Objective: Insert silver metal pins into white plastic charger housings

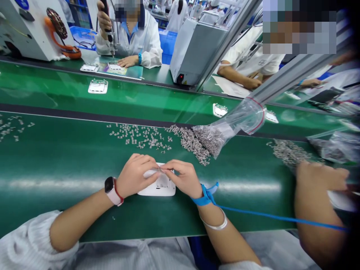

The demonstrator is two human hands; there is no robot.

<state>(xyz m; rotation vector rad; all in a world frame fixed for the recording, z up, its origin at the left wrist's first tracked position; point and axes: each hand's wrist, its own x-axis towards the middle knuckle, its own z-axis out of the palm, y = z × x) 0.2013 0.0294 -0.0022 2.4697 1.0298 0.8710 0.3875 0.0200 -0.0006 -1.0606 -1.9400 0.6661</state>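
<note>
A white plastic housing (156, 191) lies on the green work surface right in front of me. Over its upper left part is my left hand (137, 174), thumb and fingers closed in a pinch. From the other side my right hand (182, 176) reaches in, its fingertips pinched close to the left ones. A tiny metal piece (159, 169) shows between the fingertips; its exact shape is too small to make out. Beyond my hands, small metal clips (140, 135) are scattered, and a denser heap (191, 144) of them spills from a clear plastic bag (222, 133).
A blue wrist cord (270, 215) runs from my right wrist to the right. There, a neighbour's blurred hand (317, 178) works by another clip pile (289, 152). Across the green conveyor, carrying white housings (98, 86), a person uses a powered screwdriver (108, 20).
</note>
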